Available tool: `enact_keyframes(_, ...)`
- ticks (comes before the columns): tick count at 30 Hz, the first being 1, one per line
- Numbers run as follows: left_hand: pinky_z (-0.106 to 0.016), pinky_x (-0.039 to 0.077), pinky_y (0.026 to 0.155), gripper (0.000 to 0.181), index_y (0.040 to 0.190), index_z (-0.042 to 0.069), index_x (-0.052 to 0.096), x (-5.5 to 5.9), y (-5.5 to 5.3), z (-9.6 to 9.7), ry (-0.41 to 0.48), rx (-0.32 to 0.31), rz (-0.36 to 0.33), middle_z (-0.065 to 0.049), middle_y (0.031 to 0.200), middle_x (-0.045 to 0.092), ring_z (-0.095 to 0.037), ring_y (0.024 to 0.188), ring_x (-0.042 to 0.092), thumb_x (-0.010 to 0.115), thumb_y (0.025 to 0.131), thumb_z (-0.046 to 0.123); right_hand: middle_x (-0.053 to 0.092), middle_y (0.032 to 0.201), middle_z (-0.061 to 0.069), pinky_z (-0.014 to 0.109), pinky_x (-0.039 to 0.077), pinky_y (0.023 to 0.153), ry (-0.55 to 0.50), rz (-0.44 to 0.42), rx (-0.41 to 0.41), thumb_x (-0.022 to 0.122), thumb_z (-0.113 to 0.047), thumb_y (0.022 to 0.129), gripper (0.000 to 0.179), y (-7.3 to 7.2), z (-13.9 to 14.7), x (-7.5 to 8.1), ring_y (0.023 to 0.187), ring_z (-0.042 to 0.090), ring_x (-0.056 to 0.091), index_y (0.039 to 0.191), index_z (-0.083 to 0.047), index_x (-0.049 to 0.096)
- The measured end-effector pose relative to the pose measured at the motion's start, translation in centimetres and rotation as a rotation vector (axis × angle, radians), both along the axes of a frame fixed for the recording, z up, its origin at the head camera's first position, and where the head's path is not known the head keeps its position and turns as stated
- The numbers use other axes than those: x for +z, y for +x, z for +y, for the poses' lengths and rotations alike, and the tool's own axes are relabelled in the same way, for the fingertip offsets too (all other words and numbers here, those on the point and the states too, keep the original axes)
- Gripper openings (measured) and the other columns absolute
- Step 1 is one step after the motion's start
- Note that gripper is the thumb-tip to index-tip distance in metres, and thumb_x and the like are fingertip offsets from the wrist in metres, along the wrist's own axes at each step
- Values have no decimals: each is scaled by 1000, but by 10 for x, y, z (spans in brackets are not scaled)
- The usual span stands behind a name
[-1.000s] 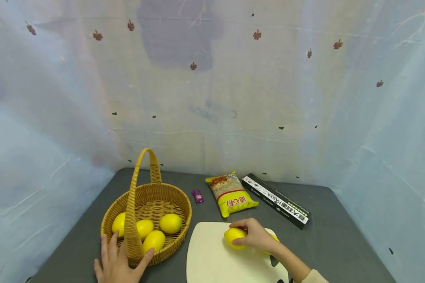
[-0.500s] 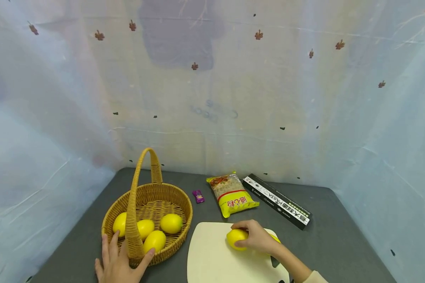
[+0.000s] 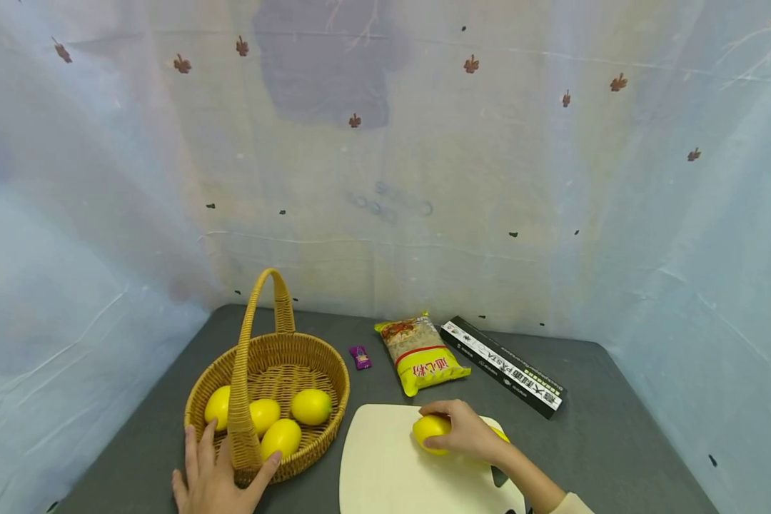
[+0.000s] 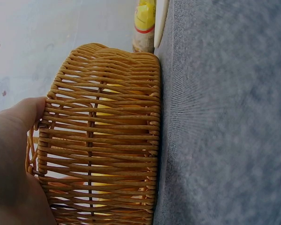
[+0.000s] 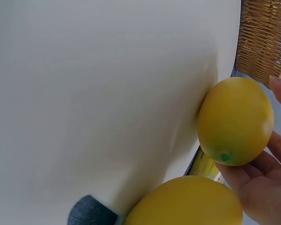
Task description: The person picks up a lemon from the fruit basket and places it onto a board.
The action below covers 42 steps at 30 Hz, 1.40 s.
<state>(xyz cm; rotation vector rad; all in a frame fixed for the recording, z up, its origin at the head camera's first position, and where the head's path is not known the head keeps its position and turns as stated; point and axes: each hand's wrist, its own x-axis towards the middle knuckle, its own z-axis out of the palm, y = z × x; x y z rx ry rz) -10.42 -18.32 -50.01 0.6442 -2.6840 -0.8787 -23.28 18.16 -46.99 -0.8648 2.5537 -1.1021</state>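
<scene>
In the head view my left hand [image 3: 215, 475] grips the near rim of a wicker basket [image 3: 330, 428], by the foot of its arched handle. The left wrist view shows the thumb on the rim and the basket's woven side [image 4: 103, 140]. Several lemons lie in the basket, among them one lemon [image 3: 310, 406] at its right. Over a cream cutting board [image 3: 379, 471], my right hand [image 3: 465, 432] holds another lemon [image 5: 236, 122] between thumb and fingers, close to the board surface. A second lemon [image 5: 187, 204] on the board is mostly hidden behind that hand in the head view.
Behind the board lie a yellow bag of pasta [image 3: 420, 353] and a long black pasta box [image 3: 501, 365]. A small purple packet [image 3: 360, 357] sits between basket and bag. The board has a handle hole [image 3: 499, 476] near the right forearm. A pale curtain surrounds the grey table [image 3: 617, 442].
Over the last second my right hand and its lemon have shifted slightly to the right over the board. My left hand keeps its place on the basket rim.
</scene>
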Motion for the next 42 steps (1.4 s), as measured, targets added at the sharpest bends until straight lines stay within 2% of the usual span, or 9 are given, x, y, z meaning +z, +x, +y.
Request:
enact_keyframes(5, -80, -1, 106, 103, 141, -2, 49, -2, -1, -1, -5, 1, 9, -25, 157, 19, -39, 151, -13, 65, 77, 77, 67, 121, 20, 35, 53, 92, -27, -7, -9, 80, -13, 83, 48, -2, 1, 0, 106, 29, 63, 123, 8, 65)
enact_keyframes(16, -80, -1, 106, 102, 139, -2, 51, -2, 0, 0, -4, -1, 4, -24, 157, 18, -39, 151, -13, 66, 77, 77, 67, 122, 20, 34, 54, 91, -53, -20, -24, 79, -11, 85, 47, -7, 5, -2, 107, 31, 63, 125, 8, 64)
enact_keyframes(24, -80, -1, 106, 101, 139, -3, 51, -2, 1, 0, -8, -5, 6, -24, 157, 18, -38, 151, -13, 66, 77, 76, 66, 122, 20, 47, 52, 94, -73, -47, -30, 78, -10, 86, 47, -10, 6, -2, 108, 32, 63, 126, 9, 63)
enact_keyframes(31, -80, 0, 106, 101, 137, -4, 52, -2, 0, 0, -9, -5, 8, -25, 157, 18, -38, 151, -14, 66, 77, 76, 64, 124, 24, 35, 54, 88, -71, -39, -50, 77, -9, 86, 47, -12, 8, -2, 106, 30, 62, 127, 9, 62)
enact_keyframes(42, -80, 0, 106, 101, 138, -4, 52, -3, 1, 0, -7, -3, 8, -24, 157, 18, -38, 151, -13, 66, 77, 76, 64, 125, 23, 35, 54, 87, -41, -22, -63, 78, -11, 86, 48, -17, 12, -1, 104, 28, 62, 128, 9, 62)
